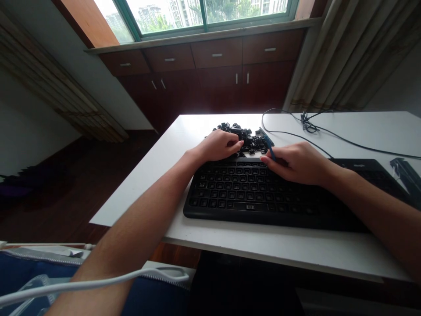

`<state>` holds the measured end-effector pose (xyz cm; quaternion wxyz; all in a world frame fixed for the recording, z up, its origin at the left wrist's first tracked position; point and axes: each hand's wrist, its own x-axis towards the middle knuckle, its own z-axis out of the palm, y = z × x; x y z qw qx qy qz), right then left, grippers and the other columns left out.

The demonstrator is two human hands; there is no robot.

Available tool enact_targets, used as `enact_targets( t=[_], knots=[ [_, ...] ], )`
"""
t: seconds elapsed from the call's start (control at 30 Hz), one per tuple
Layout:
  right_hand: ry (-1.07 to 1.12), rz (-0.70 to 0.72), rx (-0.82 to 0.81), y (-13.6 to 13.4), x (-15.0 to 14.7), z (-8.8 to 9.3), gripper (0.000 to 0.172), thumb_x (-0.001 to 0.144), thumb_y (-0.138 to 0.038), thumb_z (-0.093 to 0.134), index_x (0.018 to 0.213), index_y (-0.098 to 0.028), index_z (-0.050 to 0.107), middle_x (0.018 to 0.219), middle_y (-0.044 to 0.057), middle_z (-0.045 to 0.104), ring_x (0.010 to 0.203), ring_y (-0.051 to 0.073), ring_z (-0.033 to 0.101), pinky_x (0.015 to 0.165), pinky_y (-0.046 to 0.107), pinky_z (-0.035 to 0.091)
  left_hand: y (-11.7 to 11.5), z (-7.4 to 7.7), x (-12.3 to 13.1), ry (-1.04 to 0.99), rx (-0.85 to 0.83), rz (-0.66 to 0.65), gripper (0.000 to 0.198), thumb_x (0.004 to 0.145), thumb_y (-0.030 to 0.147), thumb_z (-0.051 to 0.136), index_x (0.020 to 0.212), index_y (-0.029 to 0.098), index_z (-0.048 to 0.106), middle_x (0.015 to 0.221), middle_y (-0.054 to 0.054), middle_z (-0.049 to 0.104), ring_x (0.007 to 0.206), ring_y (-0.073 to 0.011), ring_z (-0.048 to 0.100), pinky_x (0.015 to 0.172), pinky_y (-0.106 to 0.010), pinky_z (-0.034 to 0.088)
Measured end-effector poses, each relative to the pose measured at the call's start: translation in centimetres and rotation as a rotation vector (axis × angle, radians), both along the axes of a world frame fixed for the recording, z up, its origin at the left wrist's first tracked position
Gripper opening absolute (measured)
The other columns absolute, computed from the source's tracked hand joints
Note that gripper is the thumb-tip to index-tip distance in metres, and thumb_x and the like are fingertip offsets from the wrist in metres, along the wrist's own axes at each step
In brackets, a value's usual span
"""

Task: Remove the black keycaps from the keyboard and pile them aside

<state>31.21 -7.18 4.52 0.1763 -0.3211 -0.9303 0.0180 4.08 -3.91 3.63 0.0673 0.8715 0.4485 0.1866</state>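
A black keyboard [246, 184] lies on the white table, its key places showing bare square sockets with the caps off. Behind its back edge is a heap of loose black keycaps [250, 139]. My left hand [223, 144] rests at the left side of the heap, fingers curled closed; whatever they may hold is hidden. Over the keyboard's back middle, my right hand [297, 163] grips a slim blue tool [268, 141] between thumb and fingers. The tool slants up and away, its far end over the keycaps; its exact kind is unclear.
A black cable [309, 125] runs, partly bundled, across the back right of the white table [141, 188]. At the right edge lies a dark object with a clear wrapping [404, 175]. A white cord [98, 283] crosses below my left forearm. Wooden cabinets [213, 83] stand beyond.
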Motion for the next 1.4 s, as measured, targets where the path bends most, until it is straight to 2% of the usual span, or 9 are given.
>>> enact_targets(
  t=[0.3, 0.5, 0.67, 0.8, 1.03, 1.17, 1.3, 1.4],
  knots=[
    [0.017, 0.011, 0.012, 0.06, 0.04, -0.22, 0.046, 0.102, -0.05, 0.043, 0.068, -0.019, 0.05, 0.054, -0.001, 0.052, 0.048, 0.01, 0.04, 0.055, 0.03, 0.023, 0.16, -0.2, -0.14, -0.002, 0.02, -0.024, 0.044, 0.099, 0.041, 0.05, 0.061, 0.019, 0.049, 0.055, 0.003, 0.047, 0.053, -0.0103, 0.037, 0.058, -0.029, 0.03],
    [0.034, 0.0, 0.018, 0.16, 0.13, -0.49, 0.046, 0.102, -0.05, 0.044, 0.071, -0.019, 0.054, 0.056, 0.0, 0.056, 0.049, 0.011, 0.045, 0.055, 0.03, 0.026, 0.09, -0.14, -0.05, 0.012, 0.017, -0.018, 0.043, 0.1, 0.041, 0.048, 0.064, 0.019, 0.056, 0.058, 0.0, 0.053, 0.053, -0.0109, 0.04, 0.058, -0.03, 0.031],
    [0.102, -0.03, 0.073, 0.07, 0.16, -0.36, 0.048, 0.102, -0.05, 0.045, 0.066, -0.019, 0.053, 0.053, 0.0, 0.053, 0.047, 0.011, 0.045, 0.053, 0.03, 0.027, -0.04, -0.17, -0.07, -0.02, 0.021, 0.0, 0.036, 0.099, 0.041, 0.05, 0.072, 0.019, 0.059, 0.061, 0.0, 0.056, 0.053, -0.01, 0.042, 0.058, -0.029, 0.031],
    [0.196, -0.031, 0.058, -0.19, 0.22, 0.11, 0.049, 0.104, -0.047, 0.043, 0.068, -0.019, 0.06, 0.055, 0.001, 0.056, 0.047, 0.011, 0.049, 0.051, 0.031, 0.03, -0.06, -0.24, -0.13, -0.028, 0.013, 0.009, 0.033, 0.098, 0.04, 0.052, 0.075, 0.018, 0.059, 0.063, 0.0, 0.058, 0.054, -0.0096, 0.043, 0.057, -0.028, 0.031],
    [0.329, -0.054, 0.107, -0.32, 0.34, 0.18, 0.042, 0.105, -0.04, 0.044, 0.08, -0.018, 0.069, 0.058, 0.002, 0.06, 0.047, 0.012, 0.052, 0.049, 0.031, 0.034, 0.11, -0.29, -0.09, 0.0, 0.024, 0.008, 0.036, 0.098, 0.041, 0.051, 0.071, 0.019, 0.057, 0.061, 0.0, 0.056, 0.053, -0.01, 0.042, 0.058, -0.029, 0.032],
    [0.406, -0.009, 0.16, -0.27, 0.36, 0.06, 0.032, 0.104, -0.031, 0.048, 0.085, -0.017, 0.069, 0.067, 0.003, 0.067, 0.05, 0.01, 0.056, 0.049, 0.029, 0.038, 0.17, -0.34, -0.11, -0.004, 0.023, -0.002, 0.036, 0.098, 0.041, 0.051, 0.071, 0.018, 0.057, 0.061, 0.0, 0.057, 0.053, -0.0098, 0.043, 0.057, -0.029, 0.032],
    [0.459, 0.019, 0.245, -0.35, 0.28, 0.11, 0.019, 0.102, -0.026, 0.052, 0.092, -0.016, 0.066, 0.061, -0.001, 0.063, 0.046, 0.009, 0.053, 0.047, 0.028, 0.037, 0.21, -0.39, -0.17, -0.007, 0.021, -0.001, 0.035, 0.098, 0.041, 0.052, 0.071, 0.018, 0.057, 0.06, 0.0, 0.056, 0.053, -0.0095, 0.043, 0.057, -0.029, 0.032],
    [0.477, 0.024, 0.302, -0.49, 0.11, 0.18, 0.012, 0.101, -0.024, 0.055, 0.097, -0.016, 0.064, 0.065, 0.0, 0.065, 0.048, 0.01, 0.055, 0.048, 0.027, 0.04, 0.19, -0.37, -0.17, -0.01, 0.016, 0.002, 0.035, 0.098, 0.041, 0.052, 0.071, 0.018, 0.058, 0.06, 0.0, 0.057, 0.053, -0.0095, 0.042, 0.057, -0.029, 0.031]
  ],
)
